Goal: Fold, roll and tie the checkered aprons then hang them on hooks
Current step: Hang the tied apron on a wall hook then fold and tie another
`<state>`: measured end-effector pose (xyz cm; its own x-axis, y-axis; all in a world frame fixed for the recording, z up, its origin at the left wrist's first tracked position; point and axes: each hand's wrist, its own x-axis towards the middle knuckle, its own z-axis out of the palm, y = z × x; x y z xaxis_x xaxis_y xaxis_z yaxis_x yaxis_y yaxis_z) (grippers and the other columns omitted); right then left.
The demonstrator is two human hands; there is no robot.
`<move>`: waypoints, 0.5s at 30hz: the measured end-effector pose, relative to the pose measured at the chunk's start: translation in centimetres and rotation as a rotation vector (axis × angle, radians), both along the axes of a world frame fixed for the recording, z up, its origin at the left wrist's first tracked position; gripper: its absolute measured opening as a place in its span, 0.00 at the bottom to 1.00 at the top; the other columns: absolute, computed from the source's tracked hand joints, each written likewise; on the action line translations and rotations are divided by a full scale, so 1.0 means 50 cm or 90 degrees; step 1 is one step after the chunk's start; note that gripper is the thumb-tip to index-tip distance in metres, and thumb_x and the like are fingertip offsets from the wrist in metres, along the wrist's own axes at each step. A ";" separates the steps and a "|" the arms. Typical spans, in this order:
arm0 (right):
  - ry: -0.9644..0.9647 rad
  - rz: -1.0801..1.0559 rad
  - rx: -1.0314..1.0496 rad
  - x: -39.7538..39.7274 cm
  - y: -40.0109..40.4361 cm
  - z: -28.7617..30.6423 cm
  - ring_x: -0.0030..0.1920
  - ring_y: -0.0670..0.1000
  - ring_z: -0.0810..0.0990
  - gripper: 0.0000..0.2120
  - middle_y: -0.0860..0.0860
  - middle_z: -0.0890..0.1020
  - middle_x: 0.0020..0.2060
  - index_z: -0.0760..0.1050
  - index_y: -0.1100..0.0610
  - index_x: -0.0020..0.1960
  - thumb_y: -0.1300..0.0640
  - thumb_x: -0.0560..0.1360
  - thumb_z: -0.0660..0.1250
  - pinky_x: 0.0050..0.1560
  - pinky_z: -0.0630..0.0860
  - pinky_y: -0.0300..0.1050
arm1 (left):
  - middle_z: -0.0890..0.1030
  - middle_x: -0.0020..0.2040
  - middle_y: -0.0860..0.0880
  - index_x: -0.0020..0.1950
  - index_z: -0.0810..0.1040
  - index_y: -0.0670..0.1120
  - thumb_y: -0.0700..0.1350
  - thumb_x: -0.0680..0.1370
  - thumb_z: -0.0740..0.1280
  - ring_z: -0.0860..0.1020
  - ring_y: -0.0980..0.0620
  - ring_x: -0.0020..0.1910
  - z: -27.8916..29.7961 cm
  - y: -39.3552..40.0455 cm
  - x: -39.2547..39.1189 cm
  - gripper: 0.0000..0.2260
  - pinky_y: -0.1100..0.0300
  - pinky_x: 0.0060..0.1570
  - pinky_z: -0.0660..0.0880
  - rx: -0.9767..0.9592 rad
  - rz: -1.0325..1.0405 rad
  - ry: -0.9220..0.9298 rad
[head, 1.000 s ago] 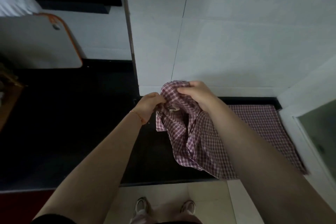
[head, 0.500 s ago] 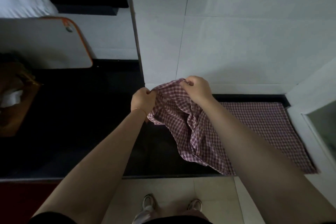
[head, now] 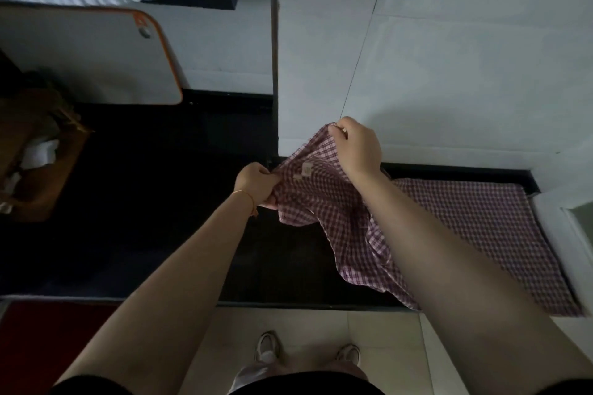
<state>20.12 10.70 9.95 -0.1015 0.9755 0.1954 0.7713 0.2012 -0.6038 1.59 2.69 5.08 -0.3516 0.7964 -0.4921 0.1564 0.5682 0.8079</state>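
A red-and-white checkered apron hangs crumpled between my hands above the black counter. My left hand pinches its left edge. My right hand grips its top edge, higher and close to the white wall. A small pale label shows on the cloth between the hands. The apron's lower part drapes down under my right forearm. A second checkered cloth lies flat on the counter to the right.
A white cutting board with an orange rim leans on the wall at back left. A wooden holder with white paper stands at the far left. White tiled wall rises right behind the hands. My shoes are on the floor below.
My hands have drawn apart, spreading the apron's top edge. The right hand rose toward the wall, and the label came into view.
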 end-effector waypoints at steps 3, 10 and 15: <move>-0.027 0.029 -0.030 -0.019 0.005 -0.003 0.31 0.52 0.74 0.15 0.53 0.78 0.32 0.77 0.61 0.44 0.51 0.81 0.64 0.30 0.66 0.44 | 0.81 0.42 0.41 0.44 0.76 0.43 0.43 0.79 0.68 0.83 0.40 0.37 -0.006 0.003 -0.021 0.06 0.42 0.44 0.82 -0.040 0.028 -0.052; -0.051 0.148 -0.161 -0.073 -0.029 -0.068 0.32 0.49 0.77 0.14 0.52 0.79 0.33 0.79 0.60 0.41 0.51 0.79 0.68 0.37 0.72 0.44 | 0.82 0.47 0.36 0.47 0.76 0.39 0.44 0.79 0.67 0.83 0.42 0.40 -0.082 -0.023 -0.059 0.08 0.51 0.37 0.83 -0.132 0.037 -0.101; 0.060 0.238 -0.554 -0.082 -0.062 -0.081 0.41 0.54 0.86 0.16 0.54 0.85 0.46 0.81 0.59 0.57 0.48 0.78 0.70 0.44 0.84 0.48 | 0.82 0.50 0.39 0.50 0.78 0.38 0.44 0.80 0.66 0.81 0.46 0.40 -0.118 -0.033 -0.076 0.09 0.56 0.35 0.79 -0.078 0.199 -0.033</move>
<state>16.00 7.62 5.91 -0.4577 0.6895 -0.5613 0.6888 -0.1243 -0.7143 -2.19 1.07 -0.82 -0.5418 0.5877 -0.6009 -0.0809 0.6751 0.7332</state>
